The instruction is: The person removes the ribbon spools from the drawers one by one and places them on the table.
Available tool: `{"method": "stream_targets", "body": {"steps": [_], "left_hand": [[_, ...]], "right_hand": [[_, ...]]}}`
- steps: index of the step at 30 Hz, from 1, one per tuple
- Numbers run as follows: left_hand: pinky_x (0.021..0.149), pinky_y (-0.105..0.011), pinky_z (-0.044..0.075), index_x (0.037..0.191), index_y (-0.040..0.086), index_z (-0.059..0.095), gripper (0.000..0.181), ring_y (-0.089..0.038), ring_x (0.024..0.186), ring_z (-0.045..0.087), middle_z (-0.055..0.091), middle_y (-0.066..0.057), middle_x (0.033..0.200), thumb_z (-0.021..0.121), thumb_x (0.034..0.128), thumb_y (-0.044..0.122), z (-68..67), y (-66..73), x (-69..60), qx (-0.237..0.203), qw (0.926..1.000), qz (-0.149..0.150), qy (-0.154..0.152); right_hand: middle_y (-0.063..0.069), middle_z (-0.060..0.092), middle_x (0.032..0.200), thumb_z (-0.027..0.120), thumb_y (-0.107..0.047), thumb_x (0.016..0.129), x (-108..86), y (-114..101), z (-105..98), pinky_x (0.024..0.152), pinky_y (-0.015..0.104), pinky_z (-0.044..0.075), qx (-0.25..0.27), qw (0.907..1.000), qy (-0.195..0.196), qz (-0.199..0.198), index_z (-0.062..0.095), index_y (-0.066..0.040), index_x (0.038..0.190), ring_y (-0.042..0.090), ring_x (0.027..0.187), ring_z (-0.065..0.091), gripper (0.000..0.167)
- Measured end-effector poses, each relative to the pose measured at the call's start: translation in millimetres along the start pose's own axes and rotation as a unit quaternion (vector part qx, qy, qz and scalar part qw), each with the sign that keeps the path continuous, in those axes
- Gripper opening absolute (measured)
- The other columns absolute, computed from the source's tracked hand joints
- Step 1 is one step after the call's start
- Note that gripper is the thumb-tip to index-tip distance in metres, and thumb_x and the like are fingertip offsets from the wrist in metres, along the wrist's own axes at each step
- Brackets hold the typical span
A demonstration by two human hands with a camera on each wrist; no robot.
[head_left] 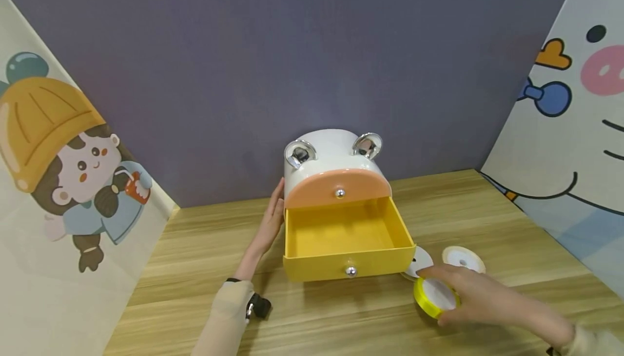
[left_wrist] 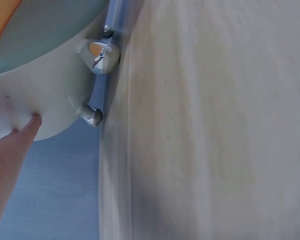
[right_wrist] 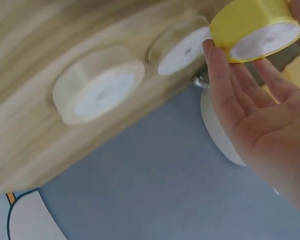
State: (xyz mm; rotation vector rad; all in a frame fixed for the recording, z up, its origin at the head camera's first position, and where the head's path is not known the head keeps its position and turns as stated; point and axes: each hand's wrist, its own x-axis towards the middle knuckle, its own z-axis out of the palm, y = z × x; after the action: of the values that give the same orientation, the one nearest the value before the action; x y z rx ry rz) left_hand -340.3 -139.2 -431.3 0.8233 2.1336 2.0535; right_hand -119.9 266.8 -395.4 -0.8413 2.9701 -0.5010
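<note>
A white storage box [head_left: 329,147] with silver ears has an orange upper drawer [head_left: 314,189] shut and a yellow lower drawer [head_left: 317,267] pulled out, its visible inside bare. My left hand [head_left: 269,228] rests with straight fingers against the box's left side; in the left wrist view its fingertips touch the white wall. To the right of the drawer, my right hand [head_left: 480,293] grips a yellow ribbon roll [head_left: 427,301] between thumb and fingers. The right wrist view shows this roll tilted, white face visible.
Two pale ribbon rolls lie on the wooden table [head_left: 361,323]: one roll [head_left: 422,260] by the drawer's right corner, another roll [head_left: 463,258] farther right, partly behind my right hand. A grey-blue panel [head_left: 234,74] stands behind the box, with cartoon-printed panels at both sides.
</note>
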Motion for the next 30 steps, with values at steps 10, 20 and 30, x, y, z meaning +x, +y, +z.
{"method": "stream_targets", "body": {"steps": [10,20,30], "left_hand": [[0.118,-0.061,0.028,0.159,0.037,0.012,0.052,-0.032,0.153,0.020,0.008,-0.001,0.169,0.027,0.1099,0.039,1.0,-0.2,1.1,-0.002,1.0000,0.001,0.000],[0.119,-0.061,0.027,0.159,0.037,0.012,0.051,-0.032,0.153,0.018,0.007,0.000,0.169,0.026,0.1101,0.038,1.1,1.0,-0.1,0.002,1.0000,-0.002,0.003],[0.118,-0.061,0.029,0.158,0.041,0.013,0.051,-0.031,0.152,0.022,0.009,0.002,0.169,0.028,0.1091,0.043,1.5,-0.5,0.3,-0.001,1.0000,0.000,0.003]], "right_hand": [[0.003,0.064,0.130,0.084,-0.052,0.070,-0.6,-7,22,0.085,0.025,0.054,0.018,0.9995,-0.026,-0.001,0.061,-0.016,0.131,0.010,0.109,0.060,0.074],[0.002,0.065,0.128,0.084,-0.053,0.068,-0.2,-9,31,0.084,0.034,0.057,-0.014,0.9997,-0.020,-0.005,0.062,-0.017,0.129,0.016,0.107,0.064,0.074],[0.002,0.064,0.130,0.085,-0.053,0.068,1.3,-12,34,0.083,0.041,0.058,-0.019,0.9983,-0.048,0.026,0.061,-0.020,0.130,0.021,0.107,0.065,0.074]]}}
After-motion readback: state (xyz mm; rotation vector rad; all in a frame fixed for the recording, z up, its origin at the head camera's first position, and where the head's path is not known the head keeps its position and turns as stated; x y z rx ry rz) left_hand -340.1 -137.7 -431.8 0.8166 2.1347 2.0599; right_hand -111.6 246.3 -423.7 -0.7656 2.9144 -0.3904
